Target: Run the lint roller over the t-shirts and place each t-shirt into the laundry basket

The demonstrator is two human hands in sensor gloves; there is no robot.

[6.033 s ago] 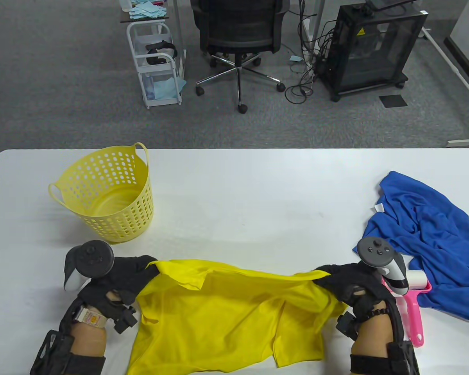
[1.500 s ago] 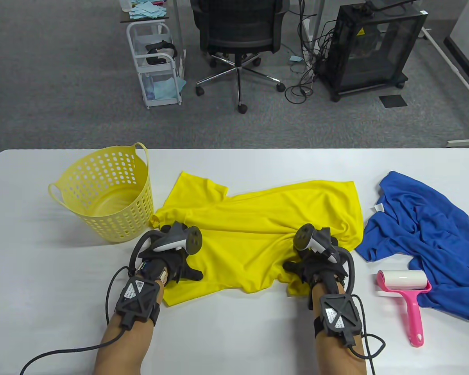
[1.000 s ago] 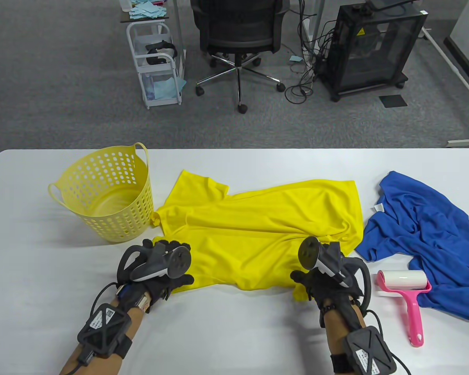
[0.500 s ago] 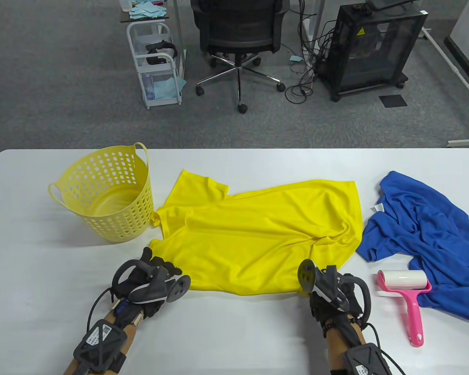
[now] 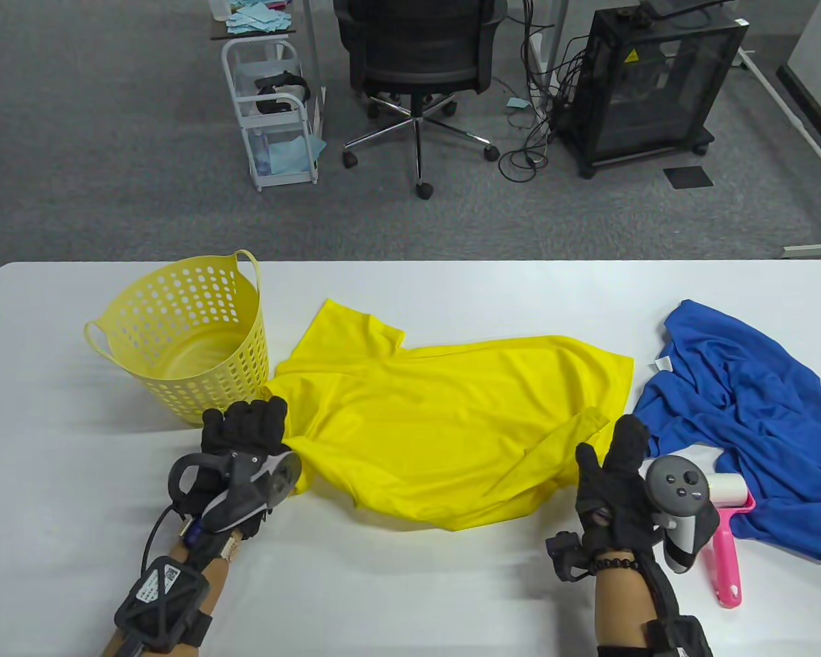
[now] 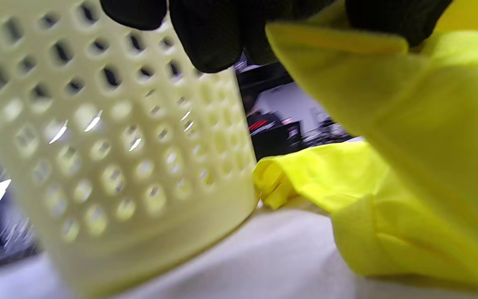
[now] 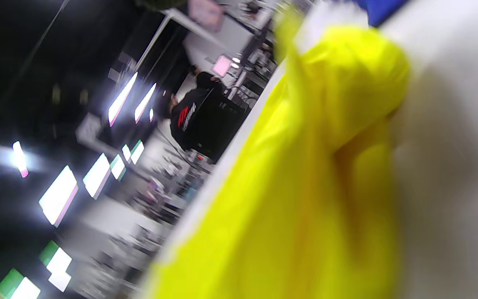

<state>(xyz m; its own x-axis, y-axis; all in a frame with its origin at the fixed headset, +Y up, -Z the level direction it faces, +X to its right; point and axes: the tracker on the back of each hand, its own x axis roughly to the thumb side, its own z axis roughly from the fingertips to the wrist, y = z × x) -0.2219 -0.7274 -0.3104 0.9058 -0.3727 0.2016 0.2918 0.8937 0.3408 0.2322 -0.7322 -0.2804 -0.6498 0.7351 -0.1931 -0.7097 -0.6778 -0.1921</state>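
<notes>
— Office floor, chair behind; on the white desk [image 5: 410, 294], what changed from the table view?

— The right hand [image 5: 612, 479] has let go, fingers spread, nearing the lint roller [image 5: 722, 510]; the yellow t-shirt [image 5: 451, 424] lies flatter.

— Left wrist view?

— The left hand [image 5: 243, 438] pinches the shirt's hem beside the laundry basket [image 6: 110, 158].

— Right wrist?

— Blurred yellow cloth.

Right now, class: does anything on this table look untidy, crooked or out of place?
The yellow t-shirt lies askew and wrinkled, its near right corner folded over. The blue t-shirt is a crumpled heap, its edge draped over the lint roller. The basket stands upright and holds no shirt.
</notes>
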